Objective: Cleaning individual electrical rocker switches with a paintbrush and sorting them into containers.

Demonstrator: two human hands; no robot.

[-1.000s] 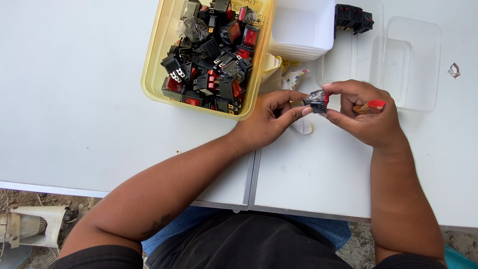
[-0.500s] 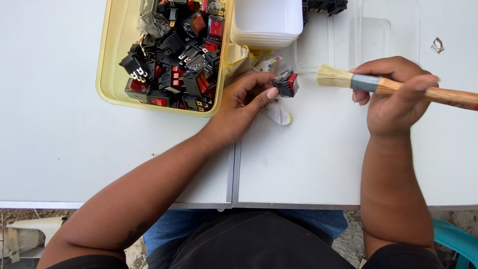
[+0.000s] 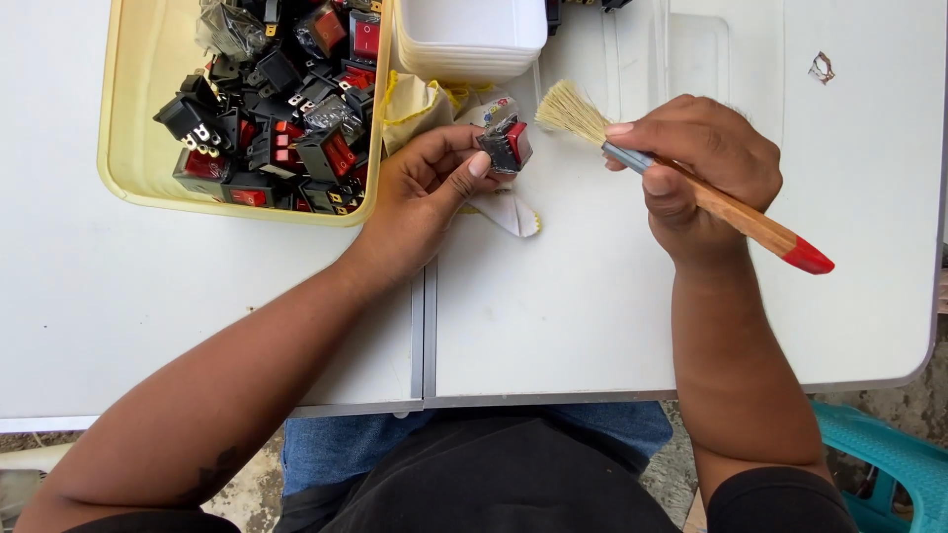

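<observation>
My left hand [image 3: 427,183] pinches a small black rocker switch [image 3: 507,146] with a red button, held just above the white table [image 3: 553,316]. My right hand [image 3: 691,173] grips a paintbrush [image 3: 691,188] with a wooden handle, a red tip and pale bristles. The bristles sit right beside the switch, on its right. To the left stands a yellow plastic tub [image 3: 138,148] filled with several black and red switches of the same kind.
A stack of white plastic containers [image 3: 469,39] stands at the back, with a clear tray [image 3: 691,49] to its right. A pale cloth [image 3: 420,99] lies under my left hand. A teal stool [image 3: 879,464] stands at the lower right, off the table's edge.
The brush was brought out from my right hand's grip and its bristles swung in close to the switch. My left hand kept hold of the switch.
</observation>
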